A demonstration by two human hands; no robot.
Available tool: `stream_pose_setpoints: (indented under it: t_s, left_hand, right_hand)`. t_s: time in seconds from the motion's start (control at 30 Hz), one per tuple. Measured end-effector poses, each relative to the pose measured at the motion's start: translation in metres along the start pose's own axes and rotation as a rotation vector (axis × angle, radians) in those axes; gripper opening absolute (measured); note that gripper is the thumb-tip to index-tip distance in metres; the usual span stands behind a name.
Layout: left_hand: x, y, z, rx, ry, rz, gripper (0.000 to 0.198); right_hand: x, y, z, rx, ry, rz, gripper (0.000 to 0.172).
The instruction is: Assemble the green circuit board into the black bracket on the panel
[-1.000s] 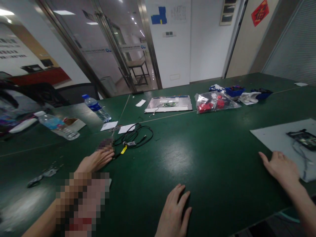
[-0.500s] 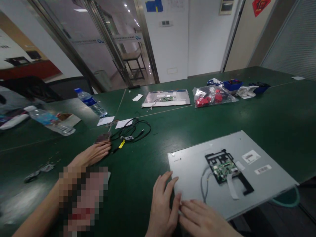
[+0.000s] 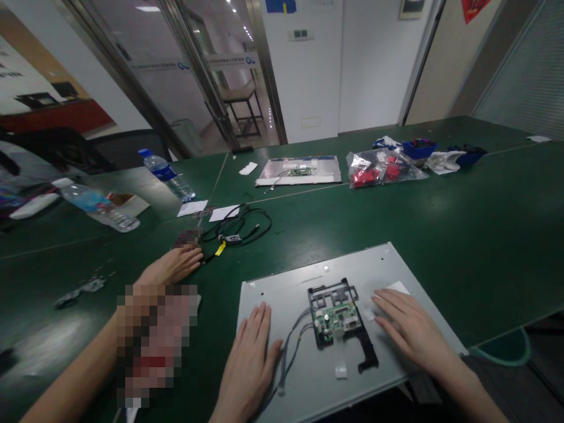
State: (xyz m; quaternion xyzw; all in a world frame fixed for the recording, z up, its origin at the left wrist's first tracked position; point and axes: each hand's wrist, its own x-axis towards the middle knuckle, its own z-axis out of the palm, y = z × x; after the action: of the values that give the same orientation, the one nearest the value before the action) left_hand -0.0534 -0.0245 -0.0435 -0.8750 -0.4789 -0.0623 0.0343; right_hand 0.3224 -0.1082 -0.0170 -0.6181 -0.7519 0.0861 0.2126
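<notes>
A flat silver display panel lies back side up at the table's near edge. A green circuit board sits in a black bracket on its back, with grey wires and a white ribbon cable. My left hand rests flat on the panel's left side, fingers stretched out. On the right side lies my right hand, fingers extended, partly covering a white label. Neither hand grips anything.
At left, a co-worker's hand reaches toward a coiled black cable. Two plastic bottles lie tilted behind it. Farther back are a second panel, a plastic bag with red items and blue trays.
The panel has shifted left and nearer to me. My right hand has moved from the panel's left corner to its right side; my left hand has moved left and now lies flat on it.
</notes>
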Motion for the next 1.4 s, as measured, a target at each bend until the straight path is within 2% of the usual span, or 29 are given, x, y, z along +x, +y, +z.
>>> stream_pose_setpoints:
  t_s: [0.13, 0.23, 0.33, 0.43, 0.53, 0.67, 0.8, 0.93, 1.07, 1.23, 1.4]
  left_hand:
    - [-0.006, -0.028, 0.001, 0.025, -0.018, -0.019, 0.062]
    - [-0.009, -0.043, 0.005, 0.017, -0.015, -0.05, 0.059]
    - [-0.005, -0.047, 0.004, 0.007, 0.01, -0.093, 0.06]
    - [0.006, -0.036, -0.007, -0.033, 0.058, -0.125, 0.055]
    - [0.018, -0.01, -0.022, -0.133, 0.122, -0.07, 0.047]
    - [0.023, 0.034, -0.036, -0.287, 0.188, 0.023, 0.04]
    - [0.02, 0.064, -0.037, -0.401, 0.211, 0.031, 0.038]
    - [0.017, 0.072, -0.03, -0.425, 0.222, 0.022, 0.042]
    - [0.017, 0.072, -0.022, -0.411, 0.209, 0.028, 0.048]
    - [0.018, 0.073, -0.017, -0.392, 0.226, 0.022, 0.046]
    - [0.017, 0.078, -0.014, -0.366, 0.212, 0.006, 0.044]
  right_hand:
    - [0.003, 0.017, 0.018, -0.021, -0.015, 0.019, 0.044]
    - [0.009, 0.013, 0.034, -0.04, -0.018, 0.012, 0.048]
    - [0.016, 0.005, 0.047, -0.053, 0.002, 0.016, 0.047]
    - [0.022, 0.001, 0.052, -0.051, 0.016, 0.013, 0.046]
    - [0.026, 0.0, 0.05, -0.046, 0.014, -0.008, 0.045]
    - [0.035, -0.002, 0.036, 0.003, 0.007, -0.044, 0.038]
    - [0.056, -0.023, 0.017, 0.146, -0.035, -0.154, 0.034]
    - [0.084, -0.055, 0.015, 0.262, -0.146, -0.339, 0.031]
    - [0.108, -0.073, 0.031, 0.302, -0.226, -0.509, 0.027]
    - [0.127, -0.073, 0.05, 0.396, -0.324, -0.62, 0.013]
    - [0.131, -0.063, 0.059, 0.496, -0.309, -0.574, 0.003]
